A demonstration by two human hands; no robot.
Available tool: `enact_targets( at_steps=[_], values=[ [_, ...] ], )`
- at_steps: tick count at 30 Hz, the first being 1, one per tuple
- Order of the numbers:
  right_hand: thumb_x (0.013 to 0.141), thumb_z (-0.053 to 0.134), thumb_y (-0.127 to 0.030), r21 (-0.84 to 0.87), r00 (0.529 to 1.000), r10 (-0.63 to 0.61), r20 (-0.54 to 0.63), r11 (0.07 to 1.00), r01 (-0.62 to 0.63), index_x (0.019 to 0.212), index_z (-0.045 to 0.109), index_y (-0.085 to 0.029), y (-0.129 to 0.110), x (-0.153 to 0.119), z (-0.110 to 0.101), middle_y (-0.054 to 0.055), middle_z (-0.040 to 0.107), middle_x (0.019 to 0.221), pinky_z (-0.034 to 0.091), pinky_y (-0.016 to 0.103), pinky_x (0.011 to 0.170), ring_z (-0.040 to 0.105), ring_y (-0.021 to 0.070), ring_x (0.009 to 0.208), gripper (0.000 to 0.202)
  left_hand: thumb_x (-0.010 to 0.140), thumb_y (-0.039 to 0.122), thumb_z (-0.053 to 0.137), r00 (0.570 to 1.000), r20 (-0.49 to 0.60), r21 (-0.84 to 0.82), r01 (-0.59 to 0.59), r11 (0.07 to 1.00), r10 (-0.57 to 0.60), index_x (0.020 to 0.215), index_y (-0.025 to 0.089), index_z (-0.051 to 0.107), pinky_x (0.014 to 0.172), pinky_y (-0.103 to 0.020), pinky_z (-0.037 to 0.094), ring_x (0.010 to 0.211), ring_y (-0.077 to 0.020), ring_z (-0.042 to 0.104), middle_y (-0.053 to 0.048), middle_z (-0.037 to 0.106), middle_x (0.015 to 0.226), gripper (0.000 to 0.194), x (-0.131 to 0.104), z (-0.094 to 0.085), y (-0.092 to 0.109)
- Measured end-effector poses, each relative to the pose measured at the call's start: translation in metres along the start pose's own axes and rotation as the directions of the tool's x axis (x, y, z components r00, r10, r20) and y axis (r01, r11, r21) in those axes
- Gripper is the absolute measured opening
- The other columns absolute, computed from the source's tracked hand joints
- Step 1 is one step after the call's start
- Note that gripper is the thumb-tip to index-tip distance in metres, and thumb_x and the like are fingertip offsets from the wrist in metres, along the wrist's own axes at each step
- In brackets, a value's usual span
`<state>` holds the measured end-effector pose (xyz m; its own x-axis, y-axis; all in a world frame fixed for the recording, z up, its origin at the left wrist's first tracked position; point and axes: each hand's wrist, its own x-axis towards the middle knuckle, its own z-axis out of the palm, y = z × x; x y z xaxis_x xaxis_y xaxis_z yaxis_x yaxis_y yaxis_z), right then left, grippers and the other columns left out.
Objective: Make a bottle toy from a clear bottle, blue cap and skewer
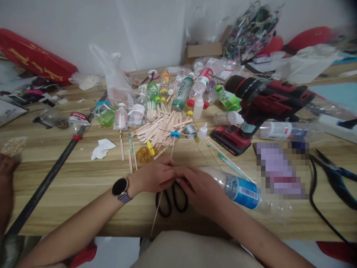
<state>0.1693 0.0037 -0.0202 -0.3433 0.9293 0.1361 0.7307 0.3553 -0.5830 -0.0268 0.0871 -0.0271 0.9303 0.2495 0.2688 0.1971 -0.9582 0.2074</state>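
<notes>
Where hands (pixel 178 178) meet: scissors (pixel 173 201), bottle (pixel 242 191).

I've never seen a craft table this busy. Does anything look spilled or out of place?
Yes. Wooden sticks lie scattered in a loose heap, plastic bottles lie tipped on their sides, and a crumpled tissue sits on the table. Nothing looks wet.

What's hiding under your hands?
Black scissors lie under the left hand and right hand; only the handle loops show, the blades are covered. A thin stick pokes out too.
</notes>
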Motion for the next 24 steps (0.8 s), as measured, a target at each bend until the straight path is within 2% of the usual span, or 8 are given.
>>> enact_targets(
  at_steps=[5,9,12,15,18,20,22,24],
  values=[
    [0.094,0.056,-0.009,-0.109,0.988,-0.066,0.139,0.991,0.081,0.086,0.064,-0.015,-0.005,-0.001,0.012,0.006,0.066,0.084,0.039,0.03,0.061,0.062,0.0201,0.073,0.013,0.086,0.013,0.054,0.992,0.093,0.039,-0.086,0.995,0.083,0.072,0.019,0.061,0.077,-0.033,0.052,0.083,-0.023,0.058,-0.005,0.064,0.064,0.017,-0.015,0.009,0.002],
    [0.092,0.06,-0.009,-0.17,0.972,-0.1,0.212,0.976,0.138,0.083,0.065,-0.016,-0.006,0.004,0.01,0.005,0.066,0.082,0.04,0.03,0.062,0.062,0.0195,0.075,0.012,0.085,0.013,0.055,0.994,0.072,0.018,-0.084,0.996,0.083,0.071,0.019,0.061,0.078,-0.033,0.053,0.08,-0.0222,0.058,-0.004,0.064,0.064,0.016,-0.017,0.013,0.004],
    [0.094,0.061,-0.013,-0.207,0.966,-0.082,0.244,0.969,0.135,0.085,0.065,-0.015,-0.004,0.004,0.008,0.005,0.067,0.084,0.039,0.029,0.06,0.062,0.0183,0.073,0.01,0.088,0.014,0.052,1.0,0.019,0.031,-0.001,1.0,0.0,0.073,0.019,0.062,0.075,-0.032,0.053,0.081,-0.0213,0.059,-0.005,0.066,0.068,0.019,-0.02,0.019,0.008],
    [0.095,0.061,-0.015,-0.225,0.961,-0.063,0.271,0.966,0.127,0.088,0.064,-0.015,-0.001,0.002,0.009,0.005,0.067,0.086,0.039,0.029,0.058,0.062,0.0183,0.074,0.009,0.092,0.014,0.05,0.996,-0.076,0.054,0.051,0.997,-0.046,0.083,0.018,0.066,0.081,-0.034,0.054,0.088,-0.0215,0.06,-0.006,0.069,0.081,0.018,-0.026,0.024,0.015],
    [0.092,0.064,-0.014,-0.222,0.95,-0.081,0.302,0.963,0.153,0.086,0.063,-0.016,0.002,-0.001,0.01,0.003,0.067,0.086,0.04,0.03,0.058,0.063,0.02,0.078,0.007,0.095,0.015,0.049,0.974,-0.21,0.082,0.102,0.991,-0.083,0.094,0.017,0.067,0.089,-0.036,0.054,0.102,-0.023,0.06,-0.007,0.072,0.096,0.018,-0.032,0.03,0.023],
    [0.09,0.064,-0.01,-0.224,0.948,-0.093,0.304,0.96,0.166,0.086,0.063,-0.017,0.003,-0.002,0.009,0.003,0.066,0.085,0.04,0.031,0.058,0.063,0.0201,0.077,0.008,0.098,0.016,0.046,0.955,-0.271,0.074,0.147,0.986,-0.122,0.099,0.017,0.067,0.087,-0.035,0.055,0.1,-0.0216,0.06,-0.007,0.073,0.097,0.021,-0.034,0.034,0.03],
    [0.089,0.06,-0.005,-0.234,0.954,-0.087,0.286,0.959,0.158,0.087,0.063,-0.017,0.003,-0.003,0.006,0.003,0.065,0.085,0.04,0.031,0.057,0.063,0.0196,0.075,0.012,0.1,0.018,0.044,0.934,-0.295,0.002,0.214,0.977,-0.204,0.103,0.017,0.067,0.082,-0.032,0.056,0.092,-0.0198,0.062,-0.007,0.072,0.095,0.024,-0.035,0.035,0.037],
    [0.087,0.056,0.0,-0.242,0.962,-0.078,0.261,0.96,0.143,0.087,0.063,-0.016,0.003,-0.005,0.004,0.003,0.064,0.084,0.039,0.03,0.057,0.062,0.019,0.072,0.018,0.099,0.02,0.045,0.898,-0.274,-0.132,0.319,0.939,-0.344,0.104,0.019,0.069,0.077,-0.031,0.057,0.086,-0.0185,0.063,-0.006,0.072,0.093,0.024,-0.034,0.034,0.043]
  ],
)
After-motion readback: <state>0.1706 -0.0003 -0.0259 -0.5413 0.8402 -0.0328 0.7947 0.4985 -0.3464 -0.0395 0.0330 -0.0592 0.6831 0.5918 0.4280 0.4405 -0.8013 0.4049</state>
